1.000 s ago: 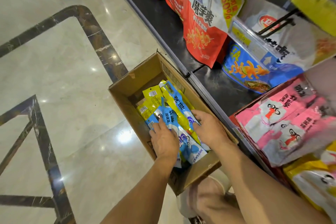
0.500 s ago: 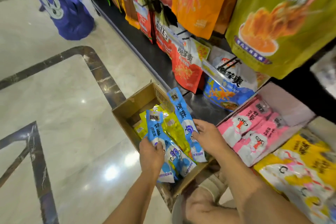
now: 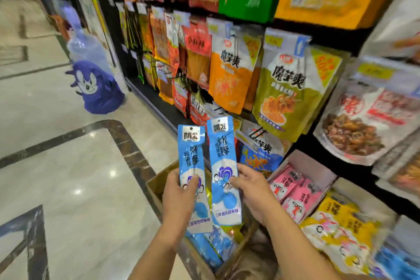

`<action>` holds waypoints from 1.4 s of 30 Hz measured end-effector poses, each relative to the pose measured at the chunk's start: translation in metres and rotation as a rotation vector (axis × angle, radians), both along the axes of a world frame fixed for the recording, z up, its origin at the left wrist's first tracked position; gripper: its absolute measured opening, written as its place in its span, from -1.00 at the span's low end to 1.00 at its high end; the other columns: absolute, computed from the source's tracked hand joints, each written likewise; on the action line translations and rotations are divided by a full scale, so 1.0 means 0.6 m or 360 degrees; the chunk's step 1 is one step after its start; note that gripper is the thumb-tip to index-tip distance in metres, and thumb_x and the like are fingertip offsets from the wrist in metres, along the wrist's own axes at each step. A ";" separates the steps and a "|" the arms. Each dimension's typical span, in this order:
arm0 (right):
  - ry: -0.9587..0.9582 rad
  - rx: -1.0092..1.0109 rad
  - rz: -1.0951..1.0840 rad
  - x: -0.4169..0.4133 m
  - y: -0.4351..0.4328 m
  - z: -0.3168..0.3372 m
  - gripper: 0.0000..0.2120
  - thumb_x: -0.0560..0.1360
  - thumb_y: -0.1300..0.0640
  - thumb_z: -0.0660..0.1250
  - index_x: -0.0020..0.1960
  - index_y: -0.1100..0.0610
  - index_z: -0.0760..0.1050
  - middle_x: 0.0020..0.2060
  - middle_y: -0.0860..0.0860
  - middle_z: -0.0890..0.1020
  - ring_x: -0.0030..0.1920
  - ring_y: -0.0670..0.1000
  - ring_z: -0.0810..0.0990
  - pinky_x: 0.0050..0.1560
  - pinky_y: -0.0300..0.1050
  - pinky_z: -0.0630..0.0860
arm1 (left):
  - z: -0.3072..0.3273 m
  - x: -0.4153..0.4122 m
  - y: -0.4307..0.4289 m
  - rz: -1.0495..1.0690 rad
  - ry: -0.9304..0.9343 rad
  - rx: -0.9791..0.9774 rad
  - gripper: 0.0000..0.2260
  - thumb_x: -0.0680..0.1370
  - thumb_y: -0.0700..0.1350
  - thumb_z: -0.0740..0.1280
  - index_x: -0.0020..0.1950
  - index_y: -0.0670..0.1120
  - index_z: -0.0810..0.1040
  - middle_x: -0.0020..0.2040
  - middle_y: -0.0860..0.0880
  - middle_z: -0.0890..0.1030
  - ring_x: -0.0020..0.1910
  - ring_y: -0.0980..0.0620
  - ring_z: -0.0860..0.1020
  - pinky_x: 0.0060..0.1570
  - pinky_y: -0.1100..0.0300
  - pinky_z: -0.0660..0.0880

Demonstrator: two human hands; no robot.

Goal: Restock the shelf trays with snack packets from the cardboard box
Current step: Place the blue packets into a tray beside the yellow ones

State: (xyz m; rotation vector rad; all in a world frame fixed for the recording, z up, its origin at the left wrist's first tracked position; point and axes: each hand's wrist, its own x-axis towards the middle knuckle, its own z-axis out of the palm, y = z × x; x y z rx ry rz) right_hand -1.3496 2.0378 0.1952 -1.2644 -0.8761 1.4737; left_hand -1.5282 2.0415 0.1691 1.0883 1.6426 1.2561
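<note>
My left hand [image 3: 179, 198] grips a long blue snack packet [image 3: 192, 161] upright, thumb across its front. My right hand [image 3: 254, 191] pinches a second blue snack packet [image 3: 223, 157] beside it, also upright. Both packets are lifted above the cardboard box [image 3: 156, 186] on the floor, which is mostly hidden behind my hands and arms. More blue and yellow packets [image 3: 216, 245] lie inside the box. To the right, a shelf tray [image 3: 318, 166] holds pink packets [image 3: 293, 191].
Large snack bags [image 3: 286, 88] hang on hooks along the black shelf unit at right. Yellow packets [image 3: 341, 229] fill a lower tray near my right arm. A purple cartoon figure [image 3: 95, 84] stands on the marble floor [image 3: 75, 188] at left.
Both hands have risen out of the box, each with a blue packet now held upright. My view has lifted from the box toward the shelves.
</note>
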 end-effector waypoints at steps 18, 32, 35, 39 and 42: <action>0.0316 0.0339 -0.0815 0.120 -0.267 0.206 -0.77 0.57 0.39 0.16 0.12 0.29 0.54 0.00 0.36 0.67 -0.18 0.23 0.66 -0.13 0.06 0.58 | 0.278 0.135 -0.091 -0.0894 -0.0740 0.0256 -0.81 0.56 -0.16 0.43 0.14 -0.07 0.53 -0.02 -0.13 0.73 -0.12 -0.15 0.71 -0.10 -0.14 0.65; 0.0025 0.0493 -0.1315 0.300 -0.433 0.224 -0.75 0.53 0.28 0.37 0.21 0.25 0.55 0.04 0.24 0.71 -0.05 0.21 0.70 0.02 0.16 0.61 | 0.298 0.376 -0.188 -0.1596 -0.0674 0.0124 -0.80 0.57 -0.19 0.41 0.17 -0.11 0.51 -0.04 -0.15 0.73 -0.09 -0.21 0.69 -0.03 -0.20 0.62; -0.0007 0.0409 -0.1382 0.336 -0.460 0.190 -0.75 0.52 0.32 0.37 0.20 0.27 0.54 0.02 0.23 0.72 -0.08 0.17 0.71 -0.10 0.05 0.66 | 0.265 0.420 -0.204 -0.1639 -0.0674 0.0054 -0.79 0.55 -0.23 0.41 0.17 -0.14 0.52 -0.01 -0.18 0.73 -0.03 -0.23 0.68 0.05 -0.26 0.60; -0.0024 0.0287 -0.1444 0.369 -0.490 0.129 -0.74 0.51 0.35 0.38 0.19 0.27 0.53 0.00 0.21 0.73 -0.06 0.17 0.73 -0.06 0.05 0.64 | 0.202 0.453 -0.220 -0.1676 -0.0639 -0.0069 -0.80 0.54 -0.24 0.42 0.14 -0.13 0.53 0.00 -0.16 0.73 -0.02 -0.21 0.69 0.05 -0.20 0.61; -0.0002 0.0179 -0.1424 0.386 -0.510 0.083 -0.78 0.52 0.39 0.34 0.16 0.28 0.54 -0.01 0.23 0.73 -0.06 0.19 0.73 -0.04 0.06 0.64 | 0.149 0.463 -0.225 -0.1693 -0.0546 -0.0166 -0.78 0.54 -0.24 0.43 0.16 -0.13 0.51 -0.02 -0.16 0.73 -0.04 -0.23 0.70 0.03 -0.20 0.62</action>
